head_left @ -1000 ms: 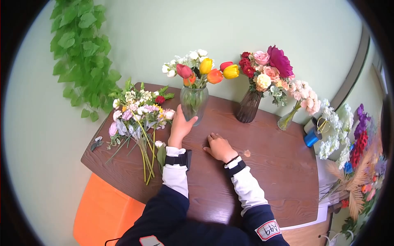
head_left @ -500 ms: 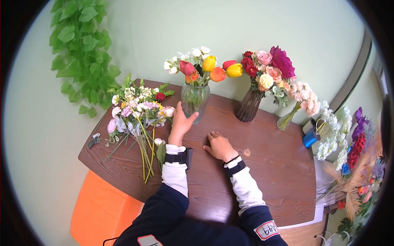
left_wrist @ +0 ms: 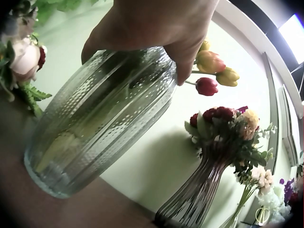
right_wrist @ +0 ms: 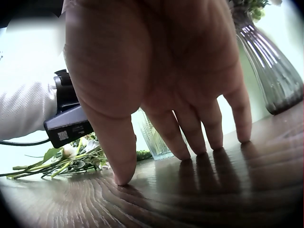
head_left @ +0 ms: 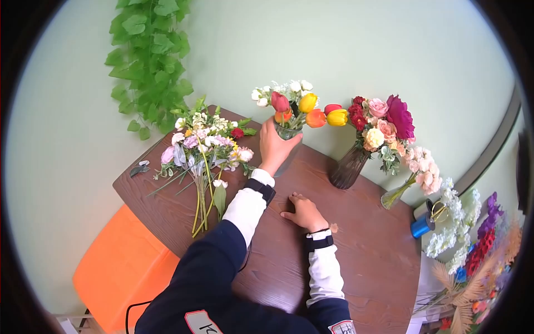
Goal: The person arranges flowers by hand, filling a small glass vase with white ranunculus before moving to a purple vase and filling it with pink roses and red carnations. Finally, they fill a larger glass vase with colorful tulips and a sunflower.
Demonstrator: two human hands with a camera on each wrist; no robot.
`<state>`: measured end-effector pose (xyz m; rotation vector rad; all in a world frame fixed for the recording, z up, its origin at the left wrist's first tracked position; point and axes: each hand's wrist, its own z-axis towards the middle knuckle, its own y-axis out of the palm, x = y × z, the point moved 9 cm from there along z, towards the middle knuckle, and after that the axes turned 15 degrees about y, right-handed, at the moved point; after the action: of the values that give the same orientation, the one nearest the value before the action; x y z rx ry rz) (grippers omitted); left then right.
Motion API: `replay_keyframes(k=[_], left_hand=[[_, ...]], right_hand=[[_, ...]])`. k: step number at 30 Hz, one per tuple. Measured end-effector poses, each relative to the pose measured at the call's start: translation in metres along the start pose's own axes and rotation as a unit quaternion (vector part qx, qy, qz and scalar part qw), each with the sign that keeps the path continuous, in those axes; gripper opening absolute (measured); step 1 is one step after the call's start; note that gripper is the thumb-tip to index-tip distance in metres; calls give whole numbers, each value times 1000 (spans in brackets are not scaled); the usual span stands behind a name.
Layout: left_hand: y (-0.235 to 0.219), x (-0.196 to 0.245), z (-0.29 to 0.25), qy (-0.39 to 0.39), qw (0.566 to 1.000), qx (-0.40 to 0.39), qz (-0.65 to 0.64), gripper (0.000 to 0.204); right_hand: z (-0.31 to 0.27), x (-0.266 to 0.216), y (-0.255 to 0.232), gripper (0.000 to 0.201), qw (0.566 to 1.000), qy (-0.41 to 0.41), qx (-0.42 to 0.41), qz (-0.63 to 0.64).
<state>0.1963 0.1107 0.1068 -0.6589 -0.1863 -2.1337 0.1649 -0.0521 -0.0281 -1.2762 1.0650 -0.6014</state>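
Near the top of a clear ribbed glass vase [left_wrist: 102,123], my left hand [head_left: 276,146] grips it, thumb on one side and fingers round the other. Red, orange and yellow tulips [head_left: 316,118] and small white flowers [head_left: 295,86] rise out of the vase's mouth. The vase's base stands on the brown wooden table [head_left: 356,245], and stems show through the glass. My right hand [head_left: 305,214] rests on the table in front of the vase, its fingertips touching the wood and nothing in its grasp.
Left of the vase lies a pile of loose flowers [head_left: 208,145] with long stems. To its right stand a dark ribbed vase [head_left: 349,168] of roses and a small vase [head_left: 395,196] of pale pink flowers. Ribbon spools [head_left: 423,225] sit at the right edge. An orange seat [head_left: 125,267] is below left.
My left hand has moved up from the lower side of the vase to near its rim and now grips it there. My right hand stays on the table. The head view has shifted.
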Motion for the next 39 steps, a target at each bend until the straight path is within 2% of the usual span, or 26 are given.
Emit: replay_keyframes(k=[1,4,20,32,36,37,39], left_hand=[[-1,4,0,23,1000,8,18,70],[3,0,3,28,999,2,25,66],[38,-30,23,52,998,13,33,68],[36,-37,24,27,1000,-3,9,71],[26,-27,17,31,999,-10,14,73],[23,-22,13,27,1000,-11,-2,73],[20,-13,7,23,999,-44,-17,77]], right_hand=[[-1,-3,0,63,1000,-6,0,2],[-3,-2,-2,64,1000,12,4,0],[-6,0,-2,64,999,35,-3,-23],[-7,-2,-7,60,1000,29,7,-8],[-9,-4,-10,61,1000,22,9,-12],[-10,-6,-14,61,999,5,31,-4],[-9,-1,-12,56,1000,15,-5,24]])
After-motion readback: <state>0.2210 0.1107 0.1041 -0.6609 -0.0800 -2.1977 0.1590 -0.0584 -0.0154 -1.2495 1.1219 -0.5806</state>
